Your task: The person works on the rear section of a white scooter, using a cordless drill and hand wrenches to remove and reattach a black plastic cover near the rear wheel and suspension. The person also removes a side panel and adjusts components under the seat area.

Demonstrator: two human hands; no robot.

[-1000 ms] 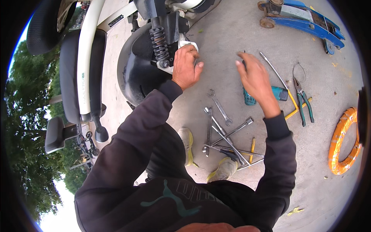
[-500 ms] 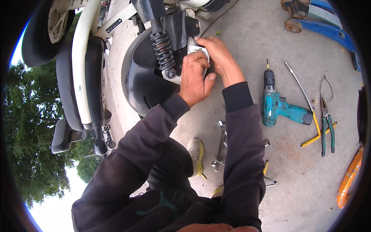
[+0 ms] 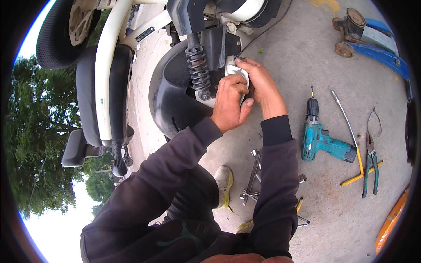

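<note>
A scooter lies or hangs tilted ahead of me, its black rear fender [image 3: 169, 96] and a black coil shock absorber [image 3: 199, 70] facing me. Beside the shock's lower end both hands meet at a white piece [image 3: 239, 72], which could be a cloth or a cover; I cannot tell which. My left hand [image 3: 231, 103] presses curled fingers against its near side. My right hand [image 3: 264, 87] wraps round the far right side, thumb up near the top edge. The fingertips are partly hidden behind the piece and each other.
On the concrete at right lie a teal cordless drill [image 3: 322, 142], a yellow-handled T-wrench [image 3: 360, 158] and green-handled pliers [image 3: 371, 166]. A blue floor jack [image 3: 377, 55] stands at the upper right. Several wrenches [image 3: 253, 175] lie by my shoe [image 3: 223, 186]. An orange object [image 3: 390, 221] is at the edge.
The whole view has shifted, so the scooter and most tools appear lower and farther right. Both hands stay at the white piece with nearly the same hold.
</note>
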